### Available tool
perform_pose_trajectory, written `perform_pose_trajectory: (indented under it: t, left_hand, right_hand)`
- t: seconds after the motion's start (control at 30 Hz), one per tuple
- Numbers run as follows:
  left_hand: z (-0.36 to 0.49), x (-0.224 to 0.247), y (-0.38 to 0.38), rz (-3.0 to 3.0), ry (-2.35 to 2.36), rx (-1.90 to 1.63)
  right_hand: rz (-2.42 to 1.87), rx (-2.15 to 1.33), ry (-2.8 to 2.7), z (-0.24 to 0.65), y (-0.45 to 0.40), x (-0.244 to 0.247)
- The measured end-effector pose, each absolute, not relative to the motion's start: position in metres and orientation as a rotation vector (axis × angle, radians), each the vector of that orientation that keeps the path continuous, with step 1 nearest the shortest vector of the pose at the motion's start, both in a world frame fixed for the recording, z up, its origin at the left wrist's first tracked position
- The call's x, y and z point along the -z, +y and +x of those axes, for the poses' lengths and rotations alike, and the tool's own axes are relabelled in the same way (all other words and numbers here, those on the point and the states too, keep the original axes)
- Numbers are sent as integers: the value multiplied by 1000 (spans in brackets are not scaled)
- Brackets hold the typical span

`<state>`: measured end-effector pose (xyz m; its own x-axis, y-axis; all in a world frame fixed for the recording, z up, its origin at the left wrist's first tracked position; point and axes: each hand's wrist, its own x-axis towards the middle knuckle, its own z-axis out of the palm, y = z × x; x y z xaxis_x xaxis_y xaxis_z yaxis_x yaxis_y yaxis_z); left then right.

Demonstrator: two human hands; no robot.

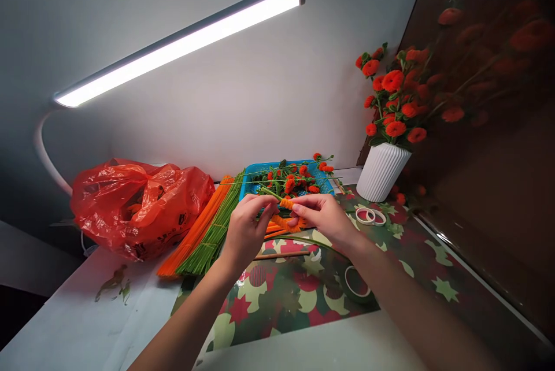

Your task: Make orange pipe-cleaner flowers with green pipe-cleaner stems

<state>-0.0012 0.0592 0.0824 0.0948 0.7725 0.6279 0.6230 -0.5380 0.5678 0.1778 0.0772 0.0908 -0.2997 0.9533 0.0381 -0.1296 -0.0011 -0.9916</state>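
My left hand (pixel 249 226) is closed, thumb and forefinger pinching near the base of a short green stem (pixel 269 192). My right hand (pixel 325 218) pinches an orange chenille strip (pixel 286 203) that looks coiled at the stem's end. More of the orange strip hangs curved below, between both hands; the fingers partly hide it. Just under the hands lie loose orange chenille stems (pixel 274 229), and a thin wooden stick (pixel 284 255) rests in front of them on the patterned mat (pixel 299 301).
Behind my hands stands a blue basket (pixel 255 171) of small orange flowers. To the left are orange (pixel 195 226) and green chenille bundles (pixel 219 235) and a red plastic bag (pixel 139 203). Rightward are white tape rolls (pixel 365 222), a green tape roll (pixel 347 287) and a white vase (pixel 384 171). A lamp (pixel 186 41) hangs above.
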Motion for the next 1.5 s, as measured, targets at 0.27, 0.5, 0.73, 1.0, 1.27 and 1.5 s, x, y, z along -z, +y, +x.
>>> perform_pose_trajectory:
  t: [0.27, 0.5, 0.73, 1.0, 1.27, 1.5]
  left_hand:
    - [0, -86, 57, 2196, 1408, -1413]
    - [-2, -83, 59, 2216, 1398, -1398]
    - [0, -84, 58, 2180, 1402, -1396]
    - [4, -80, 62, 1491, 1292, -1678]
    - [-2, -76, 70, 1344, 1186, -1763]
    - [-13, -90, 62, 1902, 1082, -1567]
  right_hand:
    - [-940, -1469, -1352, 178, 78, -89]
    - [-949, -1494, -1324, 178, 78, -89]
    - [-937, -1581, -1254, 178, 77, -92]
    - [-898, -1541, -1242, 173, 77, -91]
    - [-883, -950, -1525, 176, 76, -89]
    - [-695, -594, -1827, 185, 69, -102]
